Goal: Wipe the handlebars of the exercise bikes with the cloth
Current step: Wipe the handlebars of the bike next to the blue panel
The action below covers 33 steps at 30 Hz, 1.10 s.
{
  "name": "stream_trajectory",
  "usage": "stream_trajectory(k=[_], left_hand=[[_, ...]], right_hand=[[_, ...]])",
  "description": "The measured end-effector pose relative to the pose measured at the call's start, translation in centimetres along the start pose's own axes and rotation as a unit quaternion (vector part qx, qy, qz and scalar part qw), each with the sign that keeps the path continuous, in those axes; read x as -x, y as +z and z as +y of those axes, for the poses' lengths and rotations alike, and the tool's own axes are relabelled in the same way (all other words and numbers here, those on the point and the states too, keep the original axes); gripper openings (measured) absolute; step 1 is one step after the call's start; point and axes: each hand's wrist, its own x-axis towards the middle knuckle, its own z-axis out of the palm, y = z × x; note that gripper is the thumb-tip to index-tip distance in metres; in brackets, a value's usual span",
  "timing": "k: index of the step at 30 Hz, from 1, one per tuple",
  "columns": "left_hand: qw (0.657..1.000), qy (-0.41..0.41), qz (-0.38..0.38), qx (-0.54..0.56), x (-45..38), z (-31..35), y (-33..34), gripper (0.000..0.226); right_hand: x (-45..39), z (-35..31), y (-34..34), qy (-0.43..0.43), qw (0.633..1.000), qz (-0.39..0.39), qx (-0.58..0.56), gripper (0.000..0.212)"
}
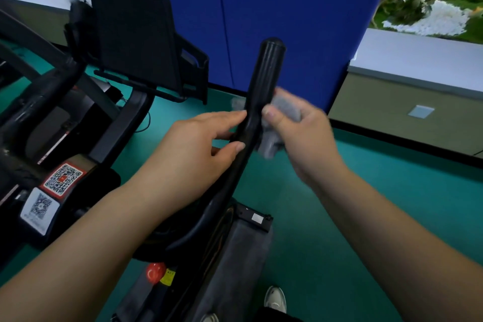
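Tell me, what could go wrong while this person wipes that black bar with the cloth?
The right hand only bunches the grey cloth against one side of the handlebar, so the far side and top end may get missed. The left hand merely touches the bar with its fingertips, so it might wobble under pressure.

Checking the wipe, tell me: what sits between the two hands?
In the head view, the black curved handlebar runs up between the left hand and the right hand, which holds the grey cloth.
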Motion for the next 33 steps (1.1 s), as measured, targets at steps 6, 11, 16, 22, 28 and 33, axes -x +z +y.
stream_trajectory(k=[6,11,16,22,28,33], left_hand=[[1.0,0.008,-0.025,-0.005,1.3,-0.7,-0.7,0.043],[0.999,0.011,-0.04,0.011,2.4,-1.1,-1.3,0.043],[0.998,0.031,-0.06,-0.009,3.5,-1.7,-2.3,0.041],[0.995,0.058,-0.081,-0.004,4.8,-2.4,-2.6,0.044],[0.992,0.084,-0.094,-0.016,5.5,-3.1,-2.8,0.045],[0.988,0.081,-0.122,-0.052,6.8,-3.5,-4.1,0.044]], right_hand=[[-1.0,-1.5,0.3,-0.015,1.0,0.025,-0.007,0.04],[5.5,1.9,2.2,0.055,0.998,0.036,0.007,0.034],[5.8,2.1,3.3,0.075,0.994,0.074,-0.029,0.028],[6.0,1.0,4.0,0.053,0.989,0.139,0.011,0.032],[12.2,2.5,6.4,0.064,0.989,0.126,0.033,0.034],[8.9,1.9,6.3,0.077,0.975,0.209,0.005,0.047]])
